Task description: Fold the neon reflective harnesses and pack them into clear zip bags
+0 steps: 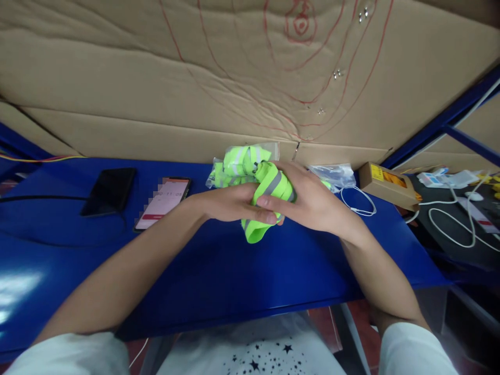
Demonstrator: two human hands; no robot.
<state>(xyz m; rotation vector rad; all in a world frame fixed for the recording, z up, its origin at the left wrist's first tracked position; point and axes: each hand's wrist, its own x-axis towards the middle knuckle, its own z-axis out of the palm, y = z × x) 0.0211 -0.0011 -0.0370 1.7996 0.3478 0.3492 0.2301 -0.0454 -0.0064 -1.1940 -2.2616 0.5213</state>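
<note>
Both of my hands meet over the middle of the blue table (219,271). A bunched neon-yellow garment with grey reflective stripes (269,185) is gripped between them. My left hand (230,203) closes on its lower left side, fingers wrapped under the cloth. My right hand (312,200) covers it from the right, fingers curled across the front. A fold of the cloth hangs below my hands (254,232). Just behind lies another folded neon-yellow garment in a clear plastic bag (242,161).
A dark phone (109,190) and a lit phone (164,202) lie at the left. A crumpled clear bag (332,174), a white cable (361,203) and a small cardboard box (388,185) sit to the right. A cardboard wall (195,88) stands behind.
</note>
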